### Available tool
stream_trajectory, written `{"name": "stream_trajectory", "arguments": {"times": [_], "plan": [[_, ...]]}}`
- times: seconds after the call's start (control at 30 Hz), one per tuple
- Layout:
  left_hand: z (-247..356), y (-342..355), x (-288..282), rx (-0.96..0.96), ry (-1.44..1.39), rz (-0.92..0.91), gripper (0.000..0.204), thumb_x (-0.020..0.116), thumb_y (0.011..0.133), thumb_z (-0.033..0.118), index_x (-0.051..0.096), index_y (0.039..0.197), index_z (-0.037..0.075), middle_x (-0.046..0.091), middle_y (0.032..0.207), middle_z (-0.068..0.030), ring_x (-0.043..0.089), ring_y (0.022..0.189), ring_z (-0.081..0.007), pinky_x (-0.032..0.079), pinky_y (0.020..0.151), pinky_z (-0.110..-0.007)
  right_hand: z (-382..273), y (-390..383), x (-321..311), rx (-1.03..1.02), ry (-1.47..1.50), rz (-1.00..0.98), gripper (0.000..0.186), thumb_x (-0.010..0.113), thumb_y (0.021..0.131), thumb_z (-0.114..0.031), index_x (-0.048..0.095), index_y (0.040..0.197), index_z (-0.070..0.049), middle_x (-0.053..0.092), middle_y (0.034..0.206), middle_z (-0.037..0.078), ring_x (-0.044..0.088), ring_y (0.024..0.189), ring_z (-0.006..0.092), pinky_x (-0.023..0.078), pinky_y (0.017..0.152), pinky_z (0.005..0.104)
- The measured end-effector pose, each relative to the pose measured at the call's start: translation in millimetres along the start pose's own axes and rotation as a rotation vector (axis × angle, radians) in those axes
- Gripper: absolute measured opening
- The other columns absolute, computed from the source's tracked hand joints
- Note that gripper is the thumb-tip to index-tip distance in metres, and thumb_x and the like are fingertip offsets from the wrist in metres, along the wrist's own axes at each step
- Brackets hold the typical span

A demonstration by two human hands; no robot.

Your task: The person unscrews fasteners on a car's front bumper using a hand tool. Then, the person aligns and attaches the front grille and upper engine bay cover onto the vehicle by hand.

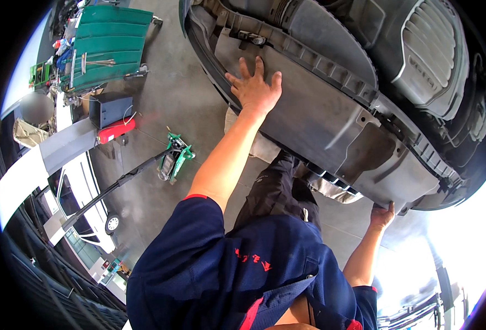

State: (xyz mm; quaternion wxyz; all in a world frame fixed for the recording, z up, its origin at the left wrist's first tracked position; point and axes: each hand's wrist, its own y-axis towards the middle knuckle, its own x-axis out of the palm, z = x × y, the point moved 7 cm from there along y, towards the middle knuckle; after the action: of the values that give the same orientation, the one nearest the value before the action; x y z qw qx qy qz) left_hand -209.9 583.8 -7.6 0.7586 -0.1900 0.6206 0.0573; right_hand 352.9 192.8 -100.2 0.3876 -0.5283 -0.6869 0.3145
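Observation:
A wide grey plastic cover panel (314, 104) lies across the front of an open engine bay, above the bumper. My left hand (256, 91) rests flat on its left part, fingers spread. At the panel's right front corner, my right hand (383, 215) grips the edge, with the thumb on top and the other fingers mostly hidden. Close to my left fingertips is the metal hood latch (252, 37). A ribbed black plastic crossmember (331, 69) runs behind the panel. Farther back sits the grey engine cover (429, 52).
A green floor jack (171, 159) with a long black handle stands on the floor to my left. Beyond it are a red fire extinguisher (116, 130), a green cabinet (113, 33) with tools, and a white vehicle (86, 192). The car's front edge is close to my legs.

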Motion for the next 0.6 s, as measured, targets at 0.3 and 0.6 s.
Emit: {"name": "stream_trajectory", "arguments": {"times": [0.3,0.6], "plan": [[3,3,17,0.084,0.167,0.084,0.085,0.042,0.098,0.067,0.033,0.163,0.013,0.020,0.169,-0.0238,0.014,0.146,-0.0687,0.018,0.120,-0.071,-3,4,9,0.065,-0.071,0.001,0.055,0.067,0.100,-0.038,0.054,0.142,-0.006,0.056,0.147,0.016,0.053,0.134,0.0340,0.042,0.116,0.0509],[121,-72,22,0.740,0.094,0.144,0.086,0.052,0.097,0.054,0.032,0.158,-0.002,0.020,0.167,-0.0284,0.017,0.154,-0.0519,0.015,0.120,-0.071,-3,-4,9,0.004,0.035,0.174,0.051,0.072,0.099,-0.034,0.057,0.139,-0.007,0.059,0.144,0.013,0.055,0.134,0.0332,0.044,0.116,0.0501]]}}
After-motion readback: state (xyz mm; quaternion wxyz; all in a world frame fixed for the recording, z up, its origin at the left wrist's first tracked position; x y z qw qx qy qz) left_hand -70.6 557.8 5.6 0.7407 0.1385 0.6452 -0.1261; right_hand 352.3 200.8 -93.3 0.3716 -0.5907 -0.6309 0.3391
